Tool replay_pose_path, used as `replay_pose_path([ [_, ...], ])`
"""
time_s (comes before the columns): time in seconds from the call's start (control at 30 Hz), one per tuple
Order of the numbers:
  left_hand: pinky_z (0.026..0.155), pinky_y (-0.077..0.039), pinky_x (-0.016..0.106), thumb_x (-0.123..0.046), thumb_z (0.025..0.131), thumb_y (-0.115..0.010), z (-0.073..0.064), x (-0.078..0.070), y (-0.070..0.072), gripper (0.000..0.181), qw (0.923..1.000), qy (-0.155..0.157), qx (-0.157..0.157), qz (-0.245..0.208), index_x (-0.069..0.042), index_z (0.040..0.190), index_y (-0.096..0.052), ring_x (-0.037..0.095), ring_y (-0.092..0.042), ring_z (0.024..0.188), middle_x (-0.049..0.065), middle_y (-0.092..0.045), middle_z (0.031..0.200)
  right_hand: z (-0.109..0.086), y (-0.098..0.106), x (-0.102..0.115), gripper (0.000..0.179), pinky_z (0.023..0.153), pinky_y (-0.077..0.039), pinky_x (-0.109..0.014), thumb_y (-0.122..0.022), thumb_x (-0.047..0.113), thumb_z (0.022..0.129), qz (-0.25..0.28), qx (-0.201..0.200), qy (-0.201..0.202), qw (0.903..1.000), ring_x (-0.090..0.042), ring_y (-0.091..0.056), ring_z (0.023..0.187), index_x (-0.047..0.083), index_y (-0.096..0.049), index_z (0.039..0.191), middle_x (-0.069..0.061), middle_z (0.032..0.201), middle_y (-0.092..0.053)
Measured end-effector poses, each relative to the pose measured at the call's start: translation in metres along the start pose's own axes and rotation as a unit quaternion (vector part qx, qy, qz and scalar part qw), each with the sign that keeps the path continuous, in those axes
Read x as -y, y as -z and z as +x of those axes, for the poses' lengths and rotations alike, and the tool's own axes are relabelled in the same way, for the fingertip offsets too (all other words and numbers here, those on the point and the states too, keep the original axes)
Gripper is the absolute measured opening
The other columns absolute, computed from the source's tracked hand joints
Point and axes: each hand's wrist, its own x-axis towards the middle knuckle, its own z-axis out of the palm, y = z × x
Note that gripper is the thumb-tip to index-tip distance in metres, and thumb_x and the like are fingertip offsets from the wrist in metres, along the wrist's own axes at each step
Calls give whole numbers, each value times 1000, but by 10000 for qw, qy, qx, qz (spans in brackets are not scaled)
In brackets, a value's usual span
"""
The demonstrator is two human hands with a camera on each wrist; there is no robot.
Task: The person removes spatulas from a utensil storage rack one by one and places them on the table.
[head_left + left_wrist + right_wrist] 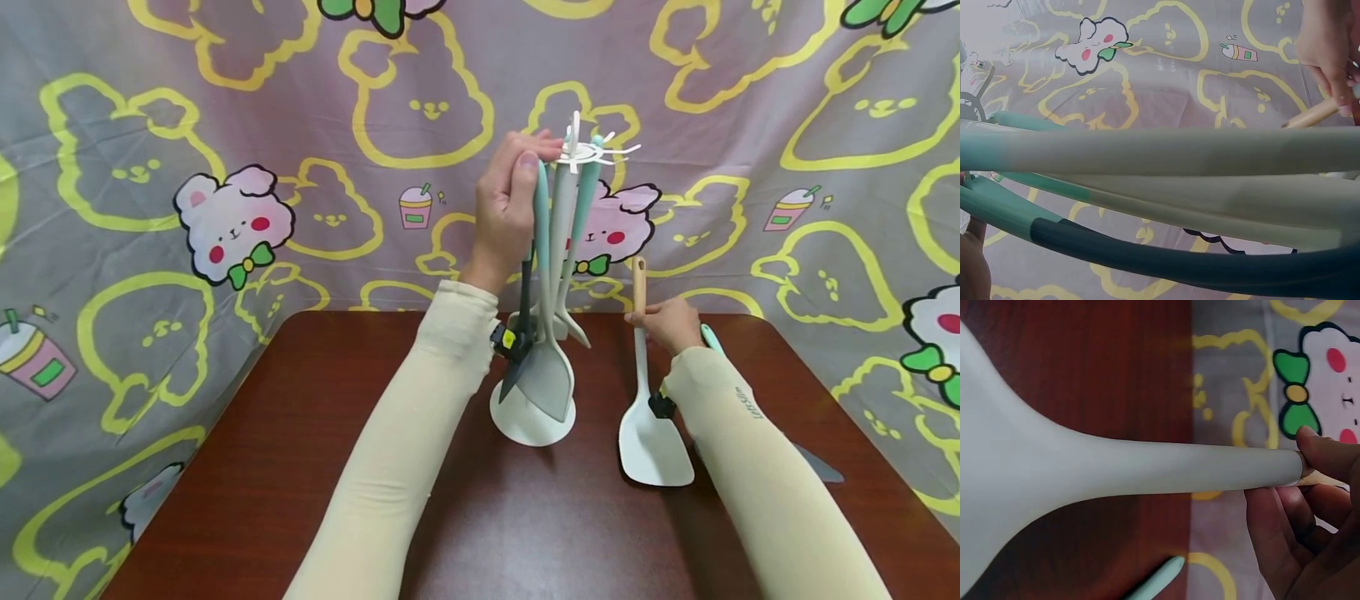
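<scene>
**Hung Stock and One Piece in Hand**

Head view: one white rack (pixel 528 425) stood bearing hung utensils (pixel 551 379); left hand (pixel 510 187) at its top, probably to steady it, grip indeterminable. One white spatula (pixel 654 446), right of the rack, blade lowermost above the table (pixel 315 417), in the right hand (pixel 667 322).

Left wrist view: hung handles (pixel 1179 259) ran across; left hand mostly cropped.

Right wrist view: thumb and fingers pinched the spatula's neck, presumably for control.

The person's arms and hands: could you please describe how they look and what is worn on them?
The left sleeve and right sleeve are long and cream, ending at the wrists; the right one bears small dark lettering. A small black device sits at each wrist; the left one shows a yellow patch. The left hand and right hand wear no gloves.
</scene>
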Motion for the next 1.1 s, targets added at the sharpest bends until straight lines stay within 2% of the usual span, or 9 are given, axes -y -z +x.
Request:
replay_pose_path([
  [0.13, 116, -41, 29, -4, 100, -35, 0, 1, 0, 30, 10000, -17, -10, 0, 11, 102, -61, 39, -61, 118, 27, -62, 104, 3, -8, -10, 49, 66, -62, -34, -70, 32, 91, 31, 207, -113, 9997, -28, -72, 76, -8, -67, 119, -25, 107, -65],
  [0.27, 116, -41, 29, -3, 100, -35, 0, 1, 1, 30, 10000, -23, -36, -4, 12, 102, -61, 39, -61, 118, 27, -62, 104, 7, -14, -17, 50, 71, -63, -39, -71, 32, 90, 130, 362, -401, 9985, -28, -73, 78, -9, -65, 119, -25, 108, -65],
  [0.47, 116, -41, 29, -3, 100, -35, 0, 0, 0, 30, 10000, -30, -42, -53, 12, 102, -61, 41, -61, 116, 28, -62, 103, 12, -21, -26, 51, 66, -63, -36, -73, 30, 89, 118, 464, -684, 9965, -23, -72, 72, -9, -64, 122, -24, 109, -67],
  [0.6, 116, -42, 29, -3, 99, -35, 1, 1, -1, 31, 10000, -27, -38, -70, 12, 102, -61, 41, -61, 115, 28, -62, 103, 14, -23, -32, 54, 64, -63, -34, -73, 29, 87, 108, 472, -699, 9964, -18, -70, 68, -9, -63, 124, -22, 105, -67],
  [0.77, 116, -42, 30, -3, 99, -35, 1, 0, -2, 30, 9999, -29, -50, -153, 13, 101, -61, 40, -61, 115, 28, -62, 103, 16, -26, -39, 52, 62, -63, -34, -75, 27, 85, 21, 443, -642, 9970, -20, -70, 68, -9, -64, 122, -18, 96, -67],
  [0.97, 116, -41, 27, 1, 98, -35, 1, 0, -4, 30, 9997, 149, -68, -187, 14, 101, -61, 40, -60, 119, 30, -61, 105, 17, -28, -45, 46, 59, -62, -31, -70, 19, 84, -189, 813, -662, 9943, -18, -66, 66, -10, -64, 119, -16, 90, -62],
  [1.1, 117, -40, 26, 2, 98, -34, 1, 2, -4, 30, 9994, 278, -114, -145, 16, 101, -60, 41, -60, 120, 32, -61, 106, 17, -30, -47, 46, 62, -62, -32, -66, 18, 87, -251, 1021, -690, 9921, -19, -66, 71, -11, -60, 122, -15, 91, -59],
])
